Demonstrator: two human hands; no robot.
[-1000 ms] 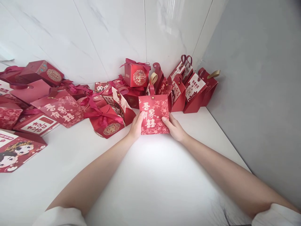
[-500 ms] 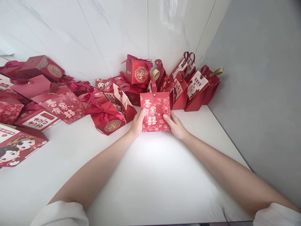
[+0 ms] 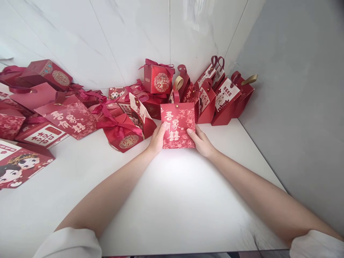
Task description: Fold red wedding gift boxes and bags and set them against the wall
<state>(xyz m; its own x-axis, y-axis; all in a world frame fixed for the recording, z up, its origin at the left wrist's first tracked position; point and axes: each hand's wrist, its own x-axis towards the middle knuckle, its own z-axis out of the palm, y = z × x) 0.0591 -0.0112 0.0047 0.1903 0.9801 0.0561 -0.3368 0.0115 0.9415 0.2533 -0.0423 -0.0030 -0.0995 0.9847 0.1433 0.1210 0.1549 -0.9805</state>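
Between my two hands, upright in front of the other boxes, is a red gift box with pale lettering, a floral print and a dark red strap handle fixed by a small stud. My left hand grips its left edge, the thumb on the front face. On the right edge my right hand holds it the same way. The fingers behind the box are hidden. Close to my left hand stand a red box with a ribbon bow and a box with a white panel.
Several strap-handled red boxes stand at the back right, near a grey side wall. A ribboned box rests on others at the back. Many red boxes pile up on the left. All are on a white table against a tiled wall.
The view has shifted very slightly, so everything sits a little higher in the picture. Both hands keep the same hold on the gift box.
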